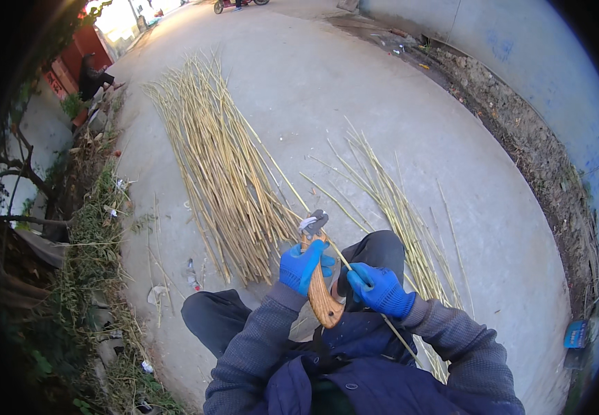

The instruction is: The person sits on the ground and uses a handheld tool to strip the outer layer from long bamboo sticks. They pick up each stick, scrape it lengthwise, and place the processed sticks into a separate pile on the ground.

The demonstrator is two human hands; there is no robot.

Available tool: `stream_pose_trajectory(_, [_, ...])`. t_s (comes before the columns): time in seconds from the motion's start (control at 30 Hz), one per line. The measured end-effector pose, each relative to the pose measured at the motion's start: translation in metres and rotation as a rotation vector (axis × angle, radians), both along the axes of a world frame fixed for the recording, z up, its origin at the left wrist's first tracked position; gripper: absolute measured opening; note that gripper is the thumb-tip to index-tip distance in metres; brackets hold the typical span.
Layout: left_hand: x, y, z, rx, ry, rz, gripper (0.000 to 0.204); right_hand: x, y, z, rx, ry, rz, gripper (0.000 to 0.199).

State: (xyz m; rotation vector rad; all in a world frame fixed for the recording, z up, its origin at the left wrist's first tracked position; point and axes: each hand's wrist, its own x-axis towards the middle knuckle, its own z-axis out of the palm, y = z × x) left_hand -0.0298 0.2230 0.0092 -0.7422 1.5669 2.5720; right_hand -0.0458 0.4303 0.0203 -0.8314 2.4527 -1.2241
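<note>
A thin, pale yellow stalk [354,280] runs on a slant across the person's lap, from the upper left near the big pile down toward the lower right past the right forearm. It looks dry, straight and bare, like a cane or reed, and much longer than the space between the hands.

The left hand [302,266], in a blue glove, is closed around a knife with a curved wooden handle [321,299]; the handle's butt points down toward the body, and the metal end [313,223] sticks up past the glove. How the blade meets the stalk cannot be made out. The right hand [380,289], also in a blue glove, is closed on the stalk just beside the knife, with the stalk passing through its grip and out below it. The two hands sit close together above the knees, the knife between them.

On the concrete ground [354,104] ahead, a thick pile of the same stalks [216,173] fans out to the left, and a thinner, looser bunch [396,207] lies to the right, reaching past the right knee. Weeds and litter [99,235] line the left edge.
</note>
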Motion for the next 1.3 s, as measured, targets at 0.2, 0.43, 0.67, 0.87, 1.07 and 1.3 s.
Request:
stream_pose_trajectory(0.2, [-0.023,-0.09,-0.026,-0.029,-0.019,0.154,0.04,0.044,0.035,-0.002,0.02,-0.034,0.083,0.013])
stream_pose_trajectory(0.43, [-0.04,-0.334,-0.019,-0.268,0.034,0.447,0.063,0.108,0.147,0.023,0.188,0.159,0.188,0.015])
stream_pose_trajectory(0.67, [-0.008,-0.49,0.004,-0.356,0.07,0.684,0.05,0.155,0.245,-0.003,0.45,0.319,0.139,0.018])
stream_pose_trajectory(0.87, [0.028,-0.586,0.035,-0.375,0.179,0.694,0.06,0.181,0.314,-0.028,0.686,0.304,0.053,0.019])
stream_pose_trajectory(1.07, [0.054,-0.575,0.033,-0.287,0.183,0.688,0.058,0.168,0.34,-0.038,0.66,0.372,-0.079,0.024])
stream_pose_trajectory(1.3, [0.025,-0.443,-0.053,-0.441,0.076,0.379,0.064,0.114,0.344,-0.078,0.736,0.416,-0.256,0.005])
